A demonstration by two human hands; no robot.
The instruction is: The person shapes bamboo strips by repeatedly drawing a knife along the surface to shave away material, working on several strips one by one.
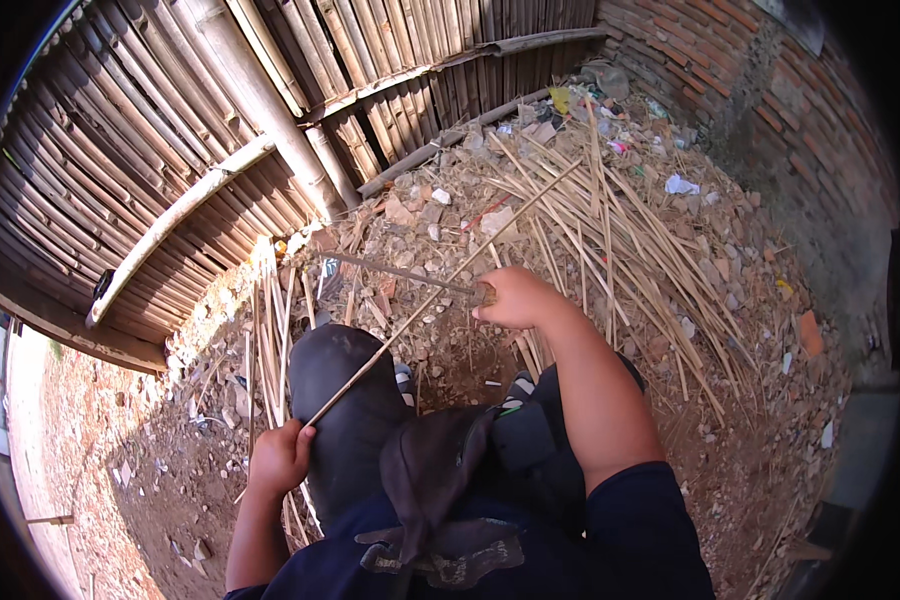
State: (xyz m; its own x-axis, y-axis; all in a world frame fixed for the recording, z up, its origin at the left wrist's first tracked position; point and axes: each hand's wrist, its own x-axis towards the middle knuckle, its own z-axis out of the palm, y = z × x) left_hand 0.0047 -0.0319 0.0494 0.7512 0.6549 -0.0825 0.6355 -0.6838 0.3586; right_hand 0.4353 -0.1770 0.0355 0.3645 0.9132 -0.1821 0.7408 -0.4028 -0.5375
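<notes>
Thin stick [410,320] and long blade [390,269] cross above rubble

The left hand [280,458] is closed around the lower part of the thin stick, its thumb pressed along it. From there the stick slants up and to the right, passing over the bent left knee [338,375], its far end in front of a loose heap of pale sticks [660,290]. The right hand [515,298] is wrapped around the near end of the narrow, dark blade, which points left; its fingers hide most of the grip. Stick and blade cross just left of the right hand, though whether they touch I cannot tell.

A smaller bunch of sticks [275,310] lies beside the left knee. The ground [160,500] is strewn with stones and scraps. A bamboo wall [170,120] stands at the upper left, a brick wall [700,55] at the upper right.
</notes>
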